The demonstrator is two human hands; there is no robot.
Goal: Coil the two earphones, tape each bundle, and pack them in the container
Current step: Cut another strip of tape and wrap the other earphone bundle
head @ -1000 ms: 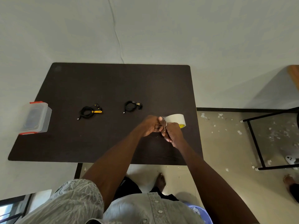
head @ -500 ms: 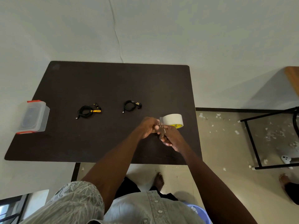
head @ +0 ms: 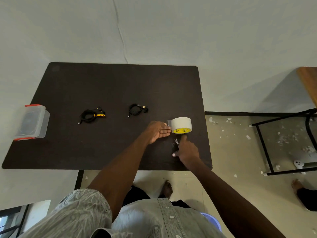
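Two coiled black earphones lie on the dark table [head: 109, 86]: one with a yellow remote [head: 91, 115] at centre left, the other [head: 137, 109] to its right. A white tape roll [head: 181, 124] stands near the right edge. My left hand [head: 157, 132] is beside the roll with its fingers straight, and a short clear strip of tape [head: 169, 123] is at the fingertips. My right hand [head: 187, 149] grips small scissors [head: 176, 145] just below the roll, with its index finger pointing at the roll. The clear container [head: 32, 121] with red clips sits on the table's left edge.
A black metal frame [head: 264, 146] stands on the floor to the right, with paper scraps scattered around it. A wooden tabletop corner [head: 308, 81] is at far right. Another person's foot [head: 296, 185] shows at lower right. A white wall lies behind the table.
My hands have parted. The right hand drew back toward the near edge with the scissors. The left hand's fingers straightened beside the roll, with the tape strip at their tips.
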